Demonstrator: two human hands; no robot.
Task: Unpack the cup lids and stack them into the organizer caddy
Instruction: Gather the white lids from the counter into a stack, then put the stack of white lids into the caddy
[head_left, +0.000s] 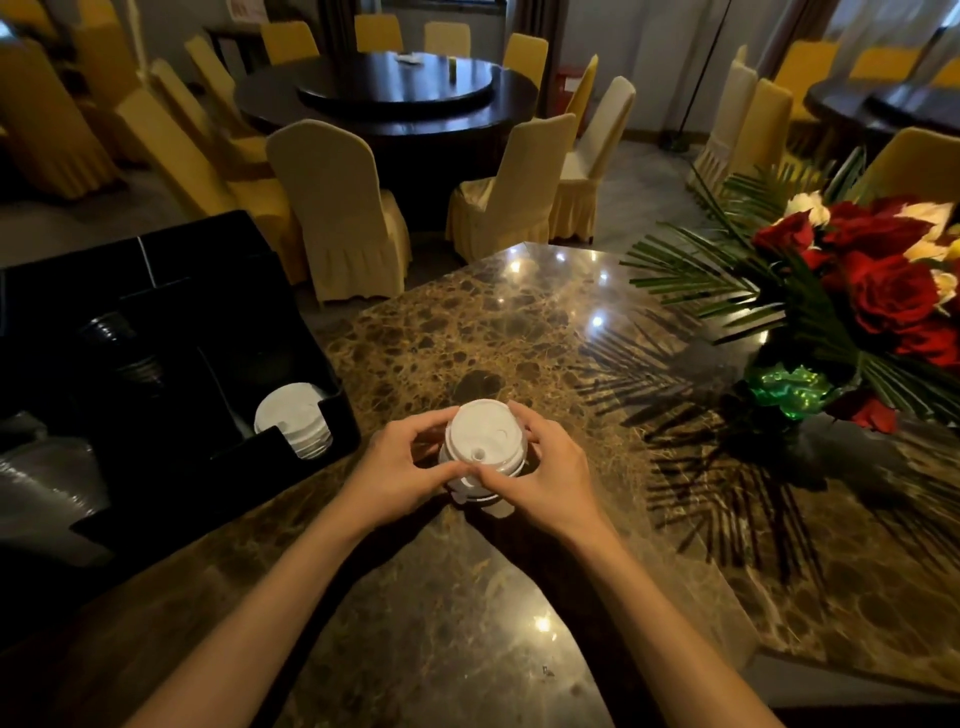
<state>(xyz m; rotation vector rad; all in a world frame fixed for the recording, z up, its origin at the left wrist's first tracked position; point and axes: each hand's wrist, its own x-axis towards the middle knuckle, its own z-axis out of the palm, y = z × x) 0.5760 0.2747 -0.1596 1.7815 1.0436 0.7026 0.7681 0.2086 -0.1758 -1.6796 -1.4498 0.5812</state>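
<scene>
A short stack of white cup lids (483, 434) stands on the marble counter (519, 322) in the middle of the view. My left hand (402, 467) grips its left side and my right hand (540, 467) grips its right side, with thumbs meeting at the near edge. To the left sits the black organizer caddy (218, 270). Its front right slot holds a leaning stack of white lids (293, 421). Dark cups or lids (122, 348) fill a slot further back.
A bouquet of red roses with palm fronds (857, 291) stands on the counter's right side. Clear plastic wrapping (47, 478) lies at the left edge beside the caddy. Beyond the counter are yellow-covered chairs (337, 208) and a dark round table (395, 98).
</scene>
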